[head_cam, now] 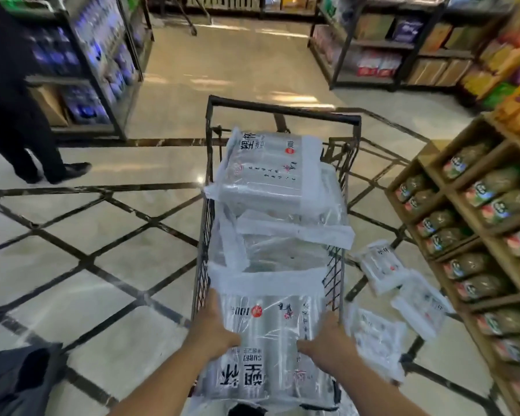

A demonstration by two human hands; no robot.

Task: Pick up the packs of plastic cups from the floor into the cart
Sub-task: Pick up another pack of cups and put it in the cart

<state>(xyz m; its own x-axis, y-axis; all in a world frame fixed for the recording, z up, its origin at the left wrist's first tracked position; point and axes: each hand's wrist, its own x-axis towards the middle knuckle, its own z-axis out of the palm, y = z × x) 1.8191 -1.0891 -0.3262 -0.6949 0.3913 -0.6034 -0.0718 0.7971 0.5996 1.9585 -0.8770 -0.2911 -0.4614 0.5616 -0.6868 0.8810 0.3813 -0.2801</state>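
Pack of plastic cups: resting over the near end of the cart. The left hand and right hand are gripping its side edges, with the fingers hiding underneath. Stacked packs are lying beyond the hands, the lower ones indistinct. Floor packs are lying right of the right hand, blurred.

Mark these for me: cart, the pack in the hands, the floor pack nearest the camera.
cart (pixel 282 109): head view, far top rail.
held pack (pixel 267 325): head view, top face, just below the red logo.
nearest floor pack (pixel 376 337): head view, middle of its wrapper.
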